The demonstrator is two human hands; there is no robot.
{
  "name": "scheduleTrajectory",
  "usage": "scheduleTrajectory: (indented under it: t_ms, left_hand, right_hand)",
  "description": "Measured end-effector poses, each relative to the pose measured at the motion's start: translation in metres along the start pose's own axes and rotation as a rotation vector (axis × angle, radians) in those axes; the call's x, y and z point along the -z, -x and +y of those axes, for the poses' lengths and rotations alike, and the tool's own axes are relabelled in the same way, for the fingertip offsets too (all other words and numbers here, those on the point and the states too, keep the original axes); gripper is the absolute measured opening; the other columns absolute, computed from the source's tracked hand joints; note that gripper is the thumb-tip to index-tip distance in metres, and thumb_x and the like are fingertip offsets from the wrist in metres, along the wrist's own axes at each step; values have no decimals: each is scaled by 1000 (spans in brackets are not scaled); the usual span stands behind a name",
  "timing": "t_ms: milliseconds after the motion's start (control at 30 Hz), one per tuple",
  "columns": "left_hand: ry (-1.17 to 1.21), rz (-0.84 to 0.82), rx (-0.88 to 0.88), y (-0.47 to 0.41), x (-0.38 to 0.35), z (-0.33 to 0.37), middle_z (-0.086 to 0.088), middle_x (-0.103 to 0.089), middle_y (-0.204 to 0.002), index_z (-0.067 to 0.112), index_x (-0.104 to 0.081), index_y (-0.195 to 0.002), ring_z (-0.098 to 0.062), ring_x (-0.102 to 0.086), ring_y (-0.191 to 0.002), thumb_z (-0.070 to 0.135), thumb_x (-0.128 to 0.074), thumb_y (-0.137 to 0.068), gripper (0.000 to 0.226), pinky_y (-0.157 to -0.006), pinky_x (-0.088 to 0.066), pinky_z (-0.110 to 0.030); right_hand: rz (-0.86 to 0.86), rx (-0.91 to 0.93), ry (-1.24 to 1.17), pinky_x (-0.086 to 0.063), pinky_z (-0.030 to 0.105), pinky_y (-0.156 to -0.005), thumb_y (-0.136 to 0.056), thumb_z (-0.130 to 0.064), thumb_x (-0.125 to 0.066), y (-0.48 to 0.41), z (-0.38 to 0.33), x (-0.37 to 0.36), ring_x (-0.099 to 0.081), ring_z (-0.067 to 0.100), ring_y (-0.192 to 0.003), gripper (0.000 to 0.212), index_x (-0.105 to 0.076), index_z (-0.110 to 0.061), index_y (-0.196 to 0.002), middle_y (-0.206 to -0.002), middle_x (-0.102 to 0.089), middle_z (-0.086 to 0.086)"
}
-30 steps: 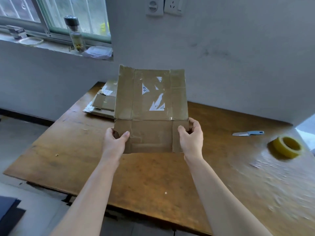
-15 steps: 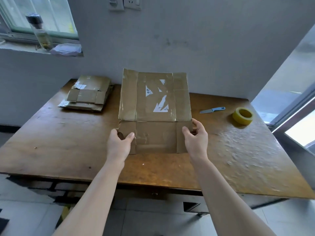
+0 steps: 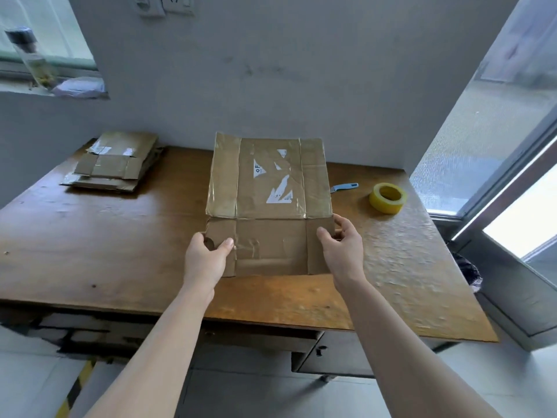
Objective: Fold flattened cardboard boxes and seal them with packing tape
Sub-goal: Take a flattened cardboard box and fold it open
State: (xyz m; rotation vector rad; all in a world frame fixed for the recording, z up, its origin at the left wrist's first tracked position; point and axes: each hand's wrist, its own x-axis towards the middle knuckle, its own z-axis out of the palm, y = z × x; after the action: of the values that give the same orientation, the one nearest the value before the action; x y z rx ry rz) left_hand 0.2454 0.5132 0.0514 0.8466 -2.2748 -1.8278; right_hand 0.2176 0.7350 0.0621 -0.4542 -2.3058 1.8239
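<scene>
A flattened brown cardboard box (image 3: 268,188), covered in old tape with torn white label scraps, is held upright above the wooden table (image 3: 120,254). My left hand (image 3: 206,257) grips its lower left flap, thumb on the front. My right hand (image 3: 342,248) grips the lower right flap the same way. A yellow roll of packing tape (image 3: 388,197) lies on the table to the right of the box.
A stack of other flattened boxes (image 3: 116,164) lies at the table's back left. A small blue-handled knife (image 3: 345,187) rests near the tape roll. A wall stands behind the table, a glass door to the right, a bottle (image 3: 28,55) on the window sill.
The view has swung right and closer to the table. Both hands keep the same grip on the flattened box, which now sits a little lower over the table's middle.
</scene>
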Motion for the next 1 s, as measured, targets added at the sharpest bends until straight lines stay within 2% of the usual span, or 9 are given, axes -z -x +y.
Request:
scheduleTrajectory:
  t_ms: [200,333,433,500,600,700,833,933,1000]
  left_hand:
    - [38,33,45,31,-72,2,-7,-47,-142,8,-36,-144,-28,-45,-129,27,-65,-92,63,-105,-39,-42]
    - [23,68,66,38,-110,3,-9,-55,-131,6,-43,-136,-27,-52,-118,27,-66,-90,55,-96,-43,-37]
    - [30,90,46,34,-138,10,-5,-53,-130,9,-39,-140,-21,-50,-109,22,-66,-91,57,-89,-39,-32]
    - [34,96,29,29,-158,13,-4,-50,-135,16,-33,-146,-20,-49,-113,19,-65,-91,64,-90,-38,-31]
    - [29,95,22,16,-186,14,-2,-45,-143,24,-29,-149,-24,-45,-128,19,-64,-92,66,-100,-36,-34]
    - [42,88,54,-3,-213,12,-2,-49,-141,26,-34,-146,-24,-48,-127,20,-65,-91,64,-106,-39,-40]
    - [53,85,113,-16,-242,13,0,-53,-137,26,-38,-145,-24,-51,-124,19,-66,-90,61,-106,-41,-45]
    - [60,101,155,-22,-256,11,-1,-55,-135,26,-39,-143,-25,-53,-122,19,-67,-90,61,-105,-42,-45]
    - [73,116,182,-22,-263,10,-1,-57,-132,24,-40,-143,-24,-55,-119,17,-66,-91,59,-104,-43,-43]
  right_hand:
    - [-55,-10,66,-56,40,-87,-92,-26,-63,-42,15,63,-61,19,-97,44,-52,-26,-135,-109,-62,3]
    - [-101,-23,70,-55,38,-84,-91,-23,-63,-70,22,91,-62,20,-94,42,-55,-25,-132,-104,-64,3]
    - [-132,-31,74,-55,36,-81,-91,-24,-63,-96,27,104,-62,19,-95,41,-55,-24,-132,-107,-64,3]
    - [-151,-49,80,-54,33,-79,-91,-24,-63,-116,32,111,-62,19,-97,41,-54,-24,-132,-110,-63,3]
    - [-187,-74,109,-54,33,-78,-91,-25,-63,-149,38,118,-61,20,-98,40,-53,-25,-130,-111,-62,3]
    - [-225,-118,136,-56,39,-85,-90,-25,-64,-182,41,124,-61,20,-99,40,-53,-26,-129,-112,-62,2]
    - [-275,-181,157,-56,39,-85,-90,-24,-64,-219,44,130,-62,19,-98,36,-54,-23,-124,-111,-64,2]
    - [-306,-185,119,-50,30,-75,-96,-38,-53,-236,42,134,-58,15,-96,25,-57,-21,-115,-105,-63,-2]
    - [-300,-170,51,-44,27,-67,-101,-37,-42,-246,43,136,-55,14,-87,29,-61,-15,-102,-92,-62,-2]
